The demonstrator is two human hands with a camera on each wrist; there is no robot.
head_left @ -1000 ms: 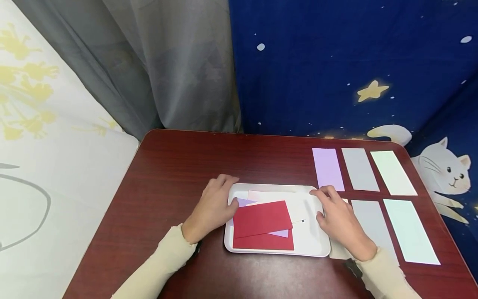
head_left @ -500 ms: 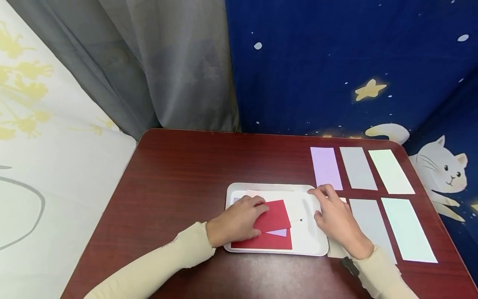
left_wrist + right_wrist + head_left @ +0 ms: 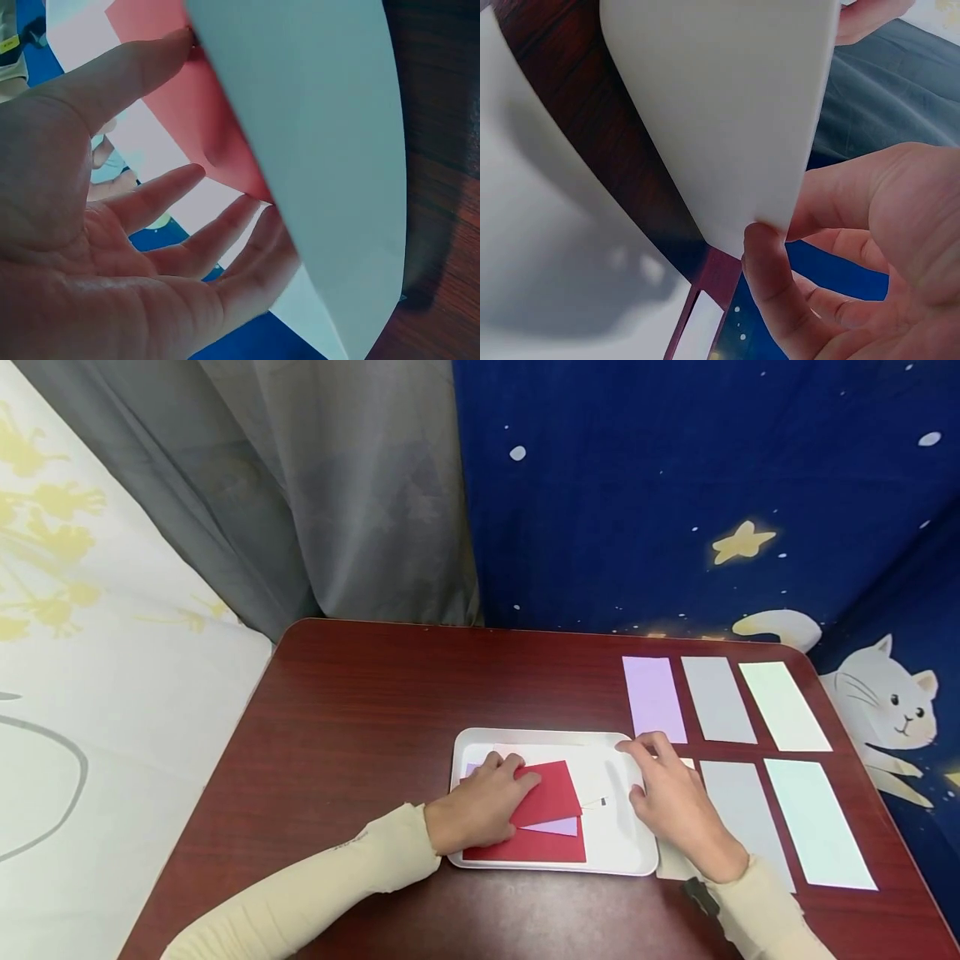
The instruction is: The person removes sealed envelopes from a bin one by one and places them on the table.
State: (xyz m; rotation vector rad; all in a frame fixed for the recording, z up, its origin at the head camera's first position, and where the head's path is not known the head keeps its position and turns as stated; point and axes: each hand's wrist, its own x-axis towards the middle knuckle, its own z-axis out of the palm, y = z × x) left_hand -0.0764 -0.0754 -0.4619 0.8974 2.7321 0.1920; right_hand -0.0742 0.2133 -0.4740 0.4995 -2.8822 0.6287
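A white shallow tray lies on the table with red cards and a purple card in its left half. My left hand reaches over the tray's left side, thumb and fingers spread, fingertips on the upper red card. In the left wrist view, the left hand has its fingers extended against the red card behind the tray wall. My right hand holds the tray's right rim. The right wrist view shows the right hand pinching the tray's edge between thumb and finger.
To the right, several paper strips lie in two rows, among them a purple strip and a pale green strip. My right forearm overlaps the front row. Curtains hang behind the dark red table.
My left hand has moved from the tray's left rim rightward onto the red cards, then hardly shifted. The right hand stays at the right rim.
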